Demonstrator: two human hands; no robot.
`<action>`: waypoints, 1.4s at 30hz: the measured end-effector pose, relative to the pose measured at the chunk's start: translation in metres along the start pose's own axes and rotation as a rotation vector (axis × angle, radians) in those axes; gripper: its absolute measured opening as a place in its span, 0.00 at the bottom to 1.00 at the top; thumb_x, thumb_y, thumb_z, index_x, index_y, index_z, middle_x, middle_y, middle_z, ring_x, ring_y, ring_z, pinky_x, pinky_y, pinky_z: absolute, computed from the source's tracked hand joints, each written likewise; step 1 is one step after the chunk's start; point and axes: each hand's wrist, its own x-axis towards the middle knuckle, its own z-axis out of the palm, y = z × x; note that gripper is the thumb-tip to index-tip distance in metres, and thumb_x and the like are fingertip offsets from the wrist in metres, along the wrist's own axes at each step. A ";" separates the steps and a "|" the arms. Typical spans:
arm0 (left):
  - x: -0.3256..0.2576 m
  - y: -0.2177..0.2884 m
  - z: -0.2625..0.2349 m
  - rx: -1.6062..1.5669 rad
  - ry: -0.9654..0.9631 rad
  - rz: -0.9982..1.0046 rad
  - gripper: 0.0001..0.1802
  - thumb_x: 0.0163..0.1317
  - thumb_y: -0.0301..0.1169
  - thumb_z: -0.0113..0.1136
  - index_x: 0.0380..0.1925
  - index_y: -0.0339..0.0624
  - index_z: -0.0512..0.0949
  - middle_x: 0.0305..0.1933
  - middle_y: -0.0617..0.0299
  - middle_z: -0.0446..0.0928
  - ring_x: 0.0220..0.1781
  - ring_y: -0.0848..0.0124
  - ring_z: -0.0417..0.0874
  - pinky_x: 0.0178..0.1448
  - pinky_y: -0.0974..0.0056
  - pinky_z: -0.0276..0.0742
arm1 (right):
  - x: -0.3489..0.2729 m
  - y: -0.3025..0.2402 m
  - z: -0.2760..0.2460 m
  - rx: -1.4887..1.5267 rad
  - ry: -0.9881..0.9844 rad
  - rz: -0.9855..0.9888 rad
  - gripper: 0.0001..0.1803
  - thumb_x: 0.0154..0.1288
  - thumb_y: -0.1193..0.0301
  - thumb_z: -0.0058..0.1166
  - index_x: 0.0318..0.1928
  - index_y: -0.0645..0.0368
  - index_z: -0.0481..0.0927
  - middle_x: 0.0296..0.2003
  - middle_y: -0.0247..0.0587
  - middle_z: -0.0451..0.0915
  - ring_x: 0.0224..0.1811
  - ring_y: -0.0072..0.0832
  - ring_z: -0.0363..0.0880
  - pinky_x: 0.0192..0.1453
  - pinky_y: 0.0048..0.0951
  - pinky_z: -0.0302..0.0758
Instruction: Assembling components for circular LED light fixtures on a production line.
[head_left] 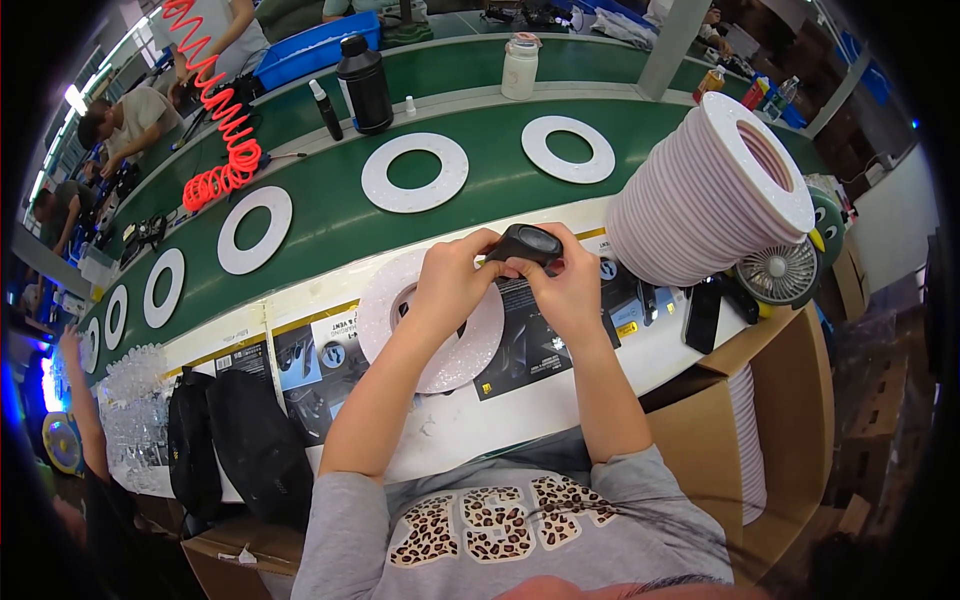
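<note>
Both my hands grip a small black device [527, 243] with a rounded, glossy oval top, held above the white worktop. My left hand [455, 278] closes on its left side, and my right hand [570, 285] has its fingers and thumb on the right side. The underside of the device is hidden by my fingers. Below my left forearm lies a white foam-like ring [470, 352], its centre partly covered by my arm. Printed black boxes or sheets [525, 345] lie flat under and beside my hands.
A tall stack of white rings [665, 205] stands at right, near a small fan [778, 272] and a black phone [703, 315]. More white rings [415, 145] lie along the green belt [330, 200]. At left are black pouches [255, 440]; a cardboard box [700, 435] stands lower right.
</note>
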 end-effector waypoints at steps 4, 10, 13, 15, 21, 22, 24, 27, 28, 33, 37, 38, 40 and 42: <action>-0.002 0.005 -0.009 0.009 -0.047 -0.003 0.14 0.47 0.25 0.64 0.37 0.37 0.79 0.33 0.52 0.82 0.34 0.59 0.83 0.38 0.64 0.76 | -0.001 -0.016 -0.004 -0.012 -0.021 -0.041 0.17 0.50 0.77 0.64 0.42 0.65 0.76 0.31 0.39 0.82 0.33 0.20 0.81 0.37 0.20 0.75; -0.014 0.014 -0.024 -0.008 -0.094 -0.083 0.14 0.48 0.29 0.65 0.37 0.39 0.79 0.31 0.54 0.82 0.30 0.58 0.82 0.36 0.64 0.75 | -0.010 -0.024 0.001 0.067 -0.075 0.001 0.18 0.50 0.74 0.66 0.42 0.64 0.76 0.31 0.39 0.82 0.32 0.20 0.79 0.38 0.20 0.75; -0.020 0.008 -0.022 -0.029 -0.094 -0.133 0.14 0.47 0.28 0.65 0.36 0.39 0.79 0.31 0.54 0.82 0.30 0.59 0.82 0.35 0.64 0.75 | -0.012 -0.018 0.004 0.083 -0.092 0.021 0.18 0.50 0.76 0.66 0.41 0.65 0.76 0.31 0.39 0.82 0.32 0.20 0.80 0.38 0.20 0.75; -0.020 0.007 -0.020 -0.026 -0.090 -0.153 0.13 0.47 0.28 0.65 0.36 0.39 0.79 0.30 0.54 0.82 0.29 0.60 0.83 0.35 0.64 0.75 | -0.013 -0.015 0.005 0.068 -0.096 0.027 0.17 0.50 0.76 0.65 0.41 0.66 0.76 0.31 0.39 0.82 0.33 0.20 0.80 0.38 0.20 0.75; -0.021 0.008 -0.017 -0.030 -0.028 -0.102 0.12 0.47 0.26 0.65 0.34 0.40 0.80 0.28 0.54 0.82 0.27 0.61 0.83 0.32 0.65 0.75 | -0.014 -0.012 0.009 0.082 -0.057 0.012 0.15 0.52 0.80 0.62 0.41 0.66 0.75 0.32 0.40 0.82 0.33 0.21 0.81 0.39 0.20 0.75; -0.021 0.008 -0.016 0.004 -0.025 -0.094 0.12 0.46 0.26 0.65 0.34 0.39 0.80 0.28 0.53 0.82 0.27 0.61 0.83 0.32 0.64 0.75 | -0.015 -0.011 0.009 0.085 -0.054 0.017 0.15 0.52 0.81 0.62 0.41 0.67 0.75 0.32 0.40 0.82 0.34 0.21 0.81 0.39 0.20 0.76; -0.020 0.008 -0.017 0.038 -0.022 -0.087 0.11 0.46 0.26 0.65 0.33 0.39 0.80 0.28 0.53 0.81 0.27 0.61 0.83 0.32 0.64 0.75 | -0.015 -0.009 0.010 0.089 -0.052 0.023 0.14 0.52 0.81 0.62 0.41 0.67 0.75 0.32 0.40 0.82 0.34 0.21 0.81 0.39 0.20 0.76; -0.020 0.007 -0.017 0.026 -0.018 -0.087 0.11 0.46 0.25 0.64 0.33 0.39 0.80 0.28 0.53 0.81 0.28 0.60 0.83 0.33 0.64 0.76 | -0.014 -0.008 0.011 0.101 -0.055 0.003 0.14 0.53 0.81 0.61 0.41 0.67 0.75 0.32 0.40 0.83 0.34 0.22 0.82 0.39 0.21 0.77; -0.019 0.006 -0.016 0.032 -0.017 -0.082 0.11 0.46 0.25 0.64 0.33 0.39 0.80 0.28 0.53 0.81 0.28 0.60 0.83 0.33 0.64 0.76 | -0.014 -0.008 0.011 0.105 -0.055 0.013 0.14 0.53 0.80 0.61 0.41 0.67 0.75 0.32 0.40 0.83 0.34 0.22 0.82 0.38 0.21 0.77; -0.017 0.009 -0.016 0.040 -0.028 -0.091 0.11 0.46 0.26 0.64 0.33 0.39 0.80 0.28 0.54 0.81 0.29 0.59 0.83 0.34 0.63 0.76 | -0.014 -0.009 0.008 0.089 -0.049 0.026 0.15 0.52 0.80 0.62 0.42 0.67 0.75 0.32 0.41 0.82 0.33 0.22 0.82 0.39 0.21 0.77; -0.017 0.016 -0.025 0.051 -0.100 -0.127 0.14 0.47 0.29 0.65 0.36 0.40 0.80 0.33 0.52 0.82 0.33 0.58 0.83 0.38 0.62 0.75 | -0.016 -0.010 0.007 0.167 -0.043 0.070 0.18 0.51 0.80 0.63 0.44 0.67 0.75 0.35 0.41 0.81 0.36 0.22 0.80 0.40 0.22 0.77; -0.017 0.019 -0.026 0.035 -0.132 -0.136 0.16 0.47 0.30 0.66 0.38 0.39 0.80 0.35 0.51 0.81 0.36 0.58 0.82 0.40 0.62 0.75 | -0.017 -0.009 0.006 0.170 -0.033 0.062 0.18 0.52 0.80 0.64 0.44 0.68 0.75 0.36 0.41 0.81 0.38 0.23 0.80 0.42 0.22 0.76; -0.019 0.025 -0.036 0.126 -0.026 -0.024 0.19 0.47 0.32 0.68 0.40 0.38 0.80 0.38 0.50 0.81 0.38 0.56 0.82 0.42 0.60 0.75 | -0.019 0.000 0.004 0.295 0.031 0.086 0.19 0.53 0.79 0.64 0.45 0.68 0.74 0.38 0.41 0.80 0.39 0.23 0.79 0.43 0.22 0.76; -0.022 0.034 -0.045 0.200 0.066 0.102 0.22 0.46 0.35 0.69 0.41 0.37 0.79 0.40 0.50 0.80 0.41 0.55 0.81 0.45 0.59 0.74 | -0.020 0.017 -0.007 0.430 0.126 0.135 0.21 0.55 0.76 0.64 0.48 0.69 0.72 0.40 0.42 0.78 0.43 0.25 0.78 0.48 0.24 0.76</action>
